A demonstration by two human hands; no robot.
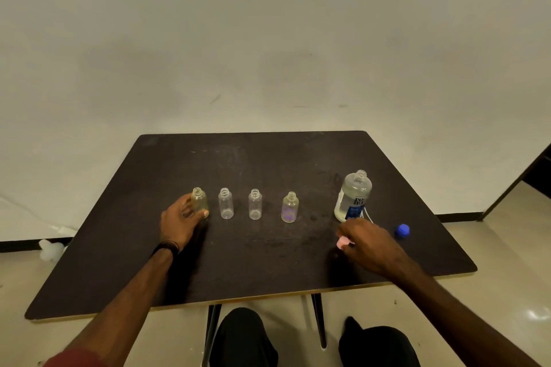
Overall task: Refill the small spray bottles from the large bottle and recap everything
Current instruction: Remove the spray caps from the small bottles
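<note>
Several small uncapped bottles stand in a row on the dark table [268, 271]. My left hand [179, 222] grips the leftmost, yellowish bottle [199, 199]. To its right stand two clear bottles [225, 203] [255, 204] and a purple-tinted bottle [289, 207]. The large bottle [353, 197] with a blue label stands uncapped at the right, partly filled with clear liquid. Just in front of it my right hand [366, 243] pinches a pink spray cap [342, 242] low over the table. White tubes of other spray caps [367, 215] poke out behind that hand. A blue cap [402, 230] lies at the right.
The table's front edge [238, 302] runs close to my knees [247, 337]. A white wall rises behind the table. White objects [52, 249] lie on the floor at the left. A dark frame [518, 179] leans at the far right.
</note>
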